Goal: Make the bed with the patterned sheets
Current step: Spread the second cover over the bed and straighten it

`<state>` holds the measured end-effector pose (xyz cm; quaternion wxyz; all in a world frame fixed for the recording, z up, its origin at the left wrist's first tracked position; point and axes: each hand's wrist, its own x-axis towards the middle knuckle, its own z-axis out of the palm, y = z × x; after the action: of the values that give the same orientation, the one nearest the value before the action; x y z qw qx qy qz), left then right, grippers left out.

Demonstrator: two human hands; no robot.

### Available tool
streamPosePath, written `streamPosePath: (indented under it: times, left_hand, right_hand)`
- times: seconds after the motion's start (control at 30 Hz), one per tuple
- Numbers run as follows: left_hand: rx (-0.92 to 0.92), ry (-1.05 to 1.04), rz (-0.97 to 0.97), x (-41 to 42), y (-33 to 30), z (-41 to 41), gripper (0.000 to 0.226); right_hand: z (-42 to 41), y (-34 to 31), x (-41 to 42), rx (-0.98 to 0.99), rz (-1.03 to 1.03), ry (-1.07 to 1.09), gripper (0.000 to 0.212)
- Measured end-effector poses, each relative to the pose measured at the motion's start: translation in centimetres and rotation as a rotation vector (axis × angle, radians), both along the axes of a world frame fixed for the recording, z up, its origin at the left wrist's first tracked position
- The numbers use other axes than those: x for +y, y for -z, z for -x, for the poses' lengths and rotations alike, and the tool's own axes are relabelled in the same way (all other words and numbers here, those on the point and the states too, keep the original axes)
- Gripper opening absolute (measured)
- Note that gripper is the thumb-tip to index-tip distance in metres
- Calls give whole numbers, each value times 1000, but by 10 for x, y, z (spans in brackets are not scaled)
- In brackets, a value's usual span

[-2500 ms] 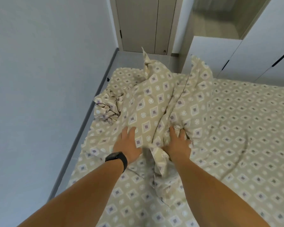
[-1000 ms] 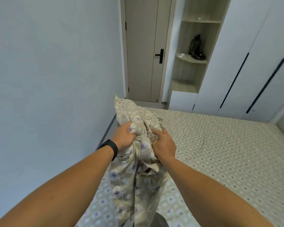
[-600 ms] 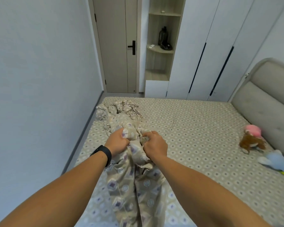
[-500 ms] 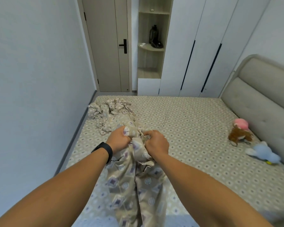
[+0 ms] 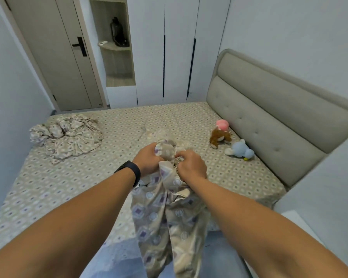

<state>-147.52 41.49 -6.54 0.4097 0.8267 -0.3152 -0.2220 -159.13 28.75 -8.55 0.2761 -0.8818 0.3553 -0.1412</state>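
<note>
Both hands are clenched on the same bunched piece of patterned cloth: the left hand grips its gathered top from one side, and the right hand grips it from the other, knuckles nearly touching. A black wristband sits on the left wrist. From the two fists the cloth hangs down in long folds between the forearms, its lower end dropping past the near edge of the bed and in front of the blue-grey floor. It is beige with purple diamonds and white circles.

Across the bed lies a fitted sheet in a matching pattern, spread fairly flat. A second crumpled heap of patterned cloth rests on it near the far left corner, well apart from the hands. Near the padded grey headboard on the right lie two soft toys: a brown one with a pink cap and, just beside it, a pale blue one.

Beyond the bed stand white wardrobe doors, an open corner shelf holding a dark object, and a beige door with a black handle.
</note>
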Motion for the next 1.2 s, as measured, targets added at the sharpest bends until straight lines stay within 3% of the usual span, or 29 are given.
streamPosePath:
  times: [0.2,0.3,0.43,0.6,0.7,0.8,0.87,0.97,1.03,1.13,1.2]
  left_hand:
    - [72,70,15,-98,24,45,47]
    - [49,110,-14,-153,38,46,38]
    - [13,181,-24,-221,39,37,46]
    - [7,170,-44,-304,35,26,37]
    - [-68,151,-61,-354,36,3,42]
    - [-209,156,-91,-427,20,-15,19]
    - [-360,170,-137,-493,5,-18,15]
    - [-498,238,-176,-567,-18,-13,26]
    - [-465,329,-204,-613,-27,-10,40]
    - [-223,488,-191,-671,-27,-5,74]
    - [-58,508,-172,-689,-21,2,89]
  right_hand:
    - [56,13,-93,35,-1,96,31]
    - [67,19,-141,73,-1,158,31]
    - [72,19,-203,62,-23,220,37]
    - [53,18,-288,32,-34,225,43]
    - [29,13,-339,-8,-22,194,44]
    - [8,3,-413,-47,-11,155,41]
    - [1,-5,-479,-107,3,168,40]
    - [5,-14,-549,-142,7,203,41]
    - [16,-14,-599,-53,45,181,38]
    - [33,-2,-668,213,20,310,54]
    - [43,11,-694,253,-12,410,62]
